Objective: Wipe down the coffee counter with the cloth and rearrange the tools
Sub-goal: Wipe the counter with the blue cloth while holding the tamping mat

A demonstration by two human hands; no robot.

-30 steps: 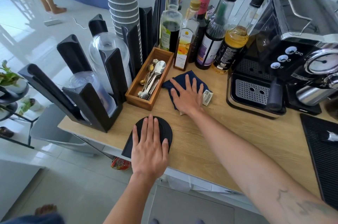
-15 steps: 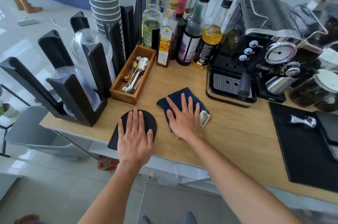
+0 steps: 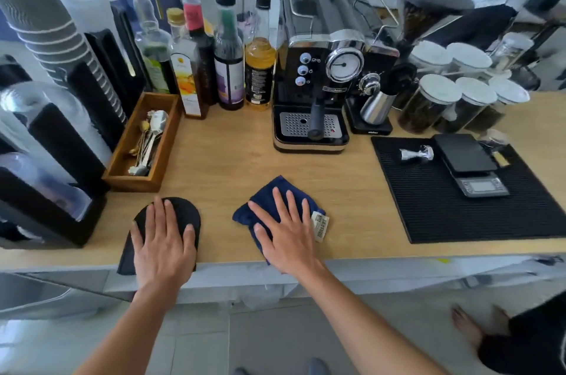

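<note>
Right hand (image 3: 288, 240), fingers spread wide, presses flat on the blue cloth (image 3: 269, 203); left hand (image 3: 162, 243), fingers splayed, rests flat on the black pad (image 3: 183, 212) at the counter (image 3: 229, 154) edge.

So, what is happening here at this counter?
A person is wiping the wooden coffee counter. The right hand lies flat on a dark blue cloth near the front edge. The left hand rests flat on a black round-ended pad. The espresso machine stands behind, untouched.
</note>
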